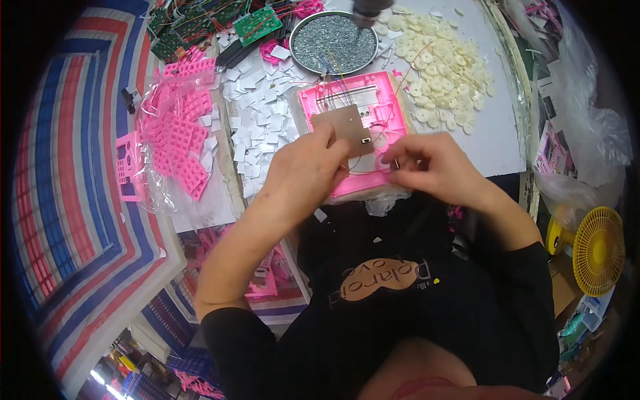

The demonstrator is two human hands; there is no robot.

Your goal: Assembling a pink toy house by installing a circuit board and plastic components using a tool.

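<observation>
A pink plastic housing (390,90) lies in front of me, its inside facing up. My left hand (310,160) holds a flat brown circuit board (337,127) by its near left edge, tilted over the housing. Thin wires run from the board to the housing's far part, and a small metal-edged part sits at the board's right edge. My right hand (433,165) is at the housing's near right side, fingers curled together in a pinch. Something small and shiny shows at those fingertips, too small to name.
Beyond the housing stands a round tray (297,63) of small screws, under a blurred hanging tool (368,12). White discs (443,73) pile at right, white paper pieces (257,107) at left. Pink keypads (183,143), green circuit boards (259,27) and a yellow fan (599,251) lie farther out.
</observation>
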